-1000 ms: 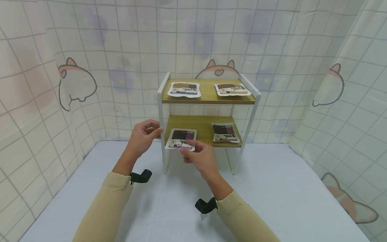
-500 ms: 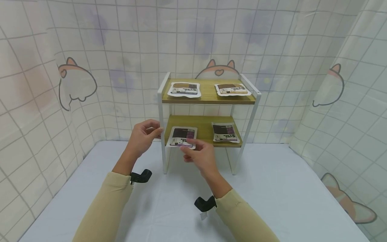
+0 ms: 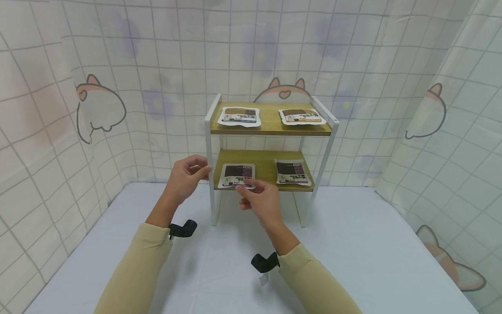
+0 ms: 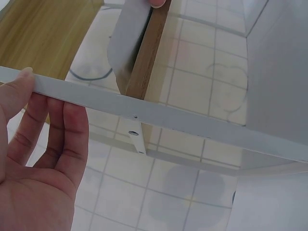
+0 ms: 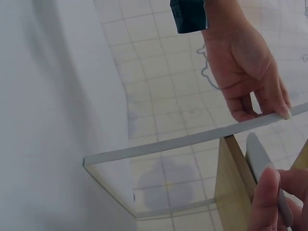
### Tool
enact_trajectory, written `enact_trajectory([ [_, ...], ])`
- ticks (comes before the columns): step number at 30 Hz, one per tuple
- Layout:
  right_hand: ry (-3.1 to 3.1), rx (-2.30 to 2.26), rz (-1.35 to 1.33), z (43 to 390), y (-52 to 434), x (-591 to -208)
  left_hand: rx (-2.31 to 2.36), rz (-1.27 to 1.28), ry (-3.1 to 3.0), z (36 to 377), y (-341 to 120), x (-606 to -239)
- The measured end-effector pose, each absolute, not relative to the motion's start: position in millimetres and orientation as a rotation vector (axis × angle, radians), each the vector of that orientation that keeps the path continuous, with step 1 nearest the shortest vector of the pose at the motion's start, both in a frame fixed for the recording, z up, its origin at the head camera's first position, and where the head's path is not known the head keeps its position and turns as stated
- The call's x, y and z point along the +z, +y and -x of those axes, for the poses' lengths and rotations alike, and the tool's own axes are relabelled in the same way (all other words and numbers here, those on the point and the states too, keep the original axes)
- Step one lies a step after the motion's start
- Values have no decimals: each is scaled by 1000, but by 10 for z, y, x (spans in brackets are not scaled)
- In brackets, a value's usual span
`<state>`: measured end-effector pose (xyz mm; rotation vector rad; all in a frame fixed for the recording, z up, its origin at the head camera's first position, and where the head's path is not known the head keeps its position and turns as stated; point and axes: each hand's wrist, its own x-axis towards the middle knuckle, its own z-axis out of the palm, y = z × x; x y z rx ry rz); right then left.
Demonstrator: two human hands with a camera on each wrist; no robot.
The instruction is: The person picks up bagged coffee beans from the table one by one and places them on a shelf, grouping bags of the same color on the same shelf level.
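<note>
The purple packet (image 3: 237, 175) lies flat on the lower shelf (image 3: 263, 162) of the small rack (image 3: 210, 144), at the left front, and its near edge reaches the front edge of the board. The right hand (image 3: 262, 203) pinches this near edge: the thumb and one fingertip are closed on the packet, the other fingers are curled under. In the right wrist view only two fingertips (image 5: 265, 202) and a grey sliver of the packet are seen, so the print is not readable there. In the left wrist view the packet (image 4: 126, 43) appears from below as a pale sheet over the board edge, cut off at the top.

The left hand (image 3: 184, 179) holds the white front-left post of the rack. Its fingers are bent around the post, with the thumb behind; in the left wrist view only part of the palm (image 4: 36, 163) is visible.

A second purple packet (image 3: 292, 172) lies on the right of the same shelf, well apart from the first. On the top shelf (image 3: 269, 124) lie two brown packets, one left (image 3: 239, 116) and one right (image 3: 301, 116). Their text is too small to read. The rack stands on a white table (image 3: 353, 261), before a checked curtain with cat drawings (image 3: 100, 109).
</note>
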<state>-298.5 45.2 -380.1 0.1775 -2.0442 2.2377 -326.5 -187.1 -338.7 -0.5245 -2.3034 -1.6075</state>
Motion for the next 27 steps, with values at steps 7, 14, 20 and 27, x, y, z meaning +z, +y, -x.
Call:
enact_trajectory([
  [7,-2010,2268,-177,2968,434,-3772,-1605,525,-2303,3259,-1861,-3382],
  [14,-2007,2265,-150,2964,414,-3750,-1601,526,-2301,3266,-1864,-3381],
  [20,-1998,2266,-150,2992,393,-3767,-1609,514,-2295,3268,-1866,-3379],
  [27,-1980,2273,-155,3020,382,-3786,-1590,515,-2301,3259,-1859,-3373],
])
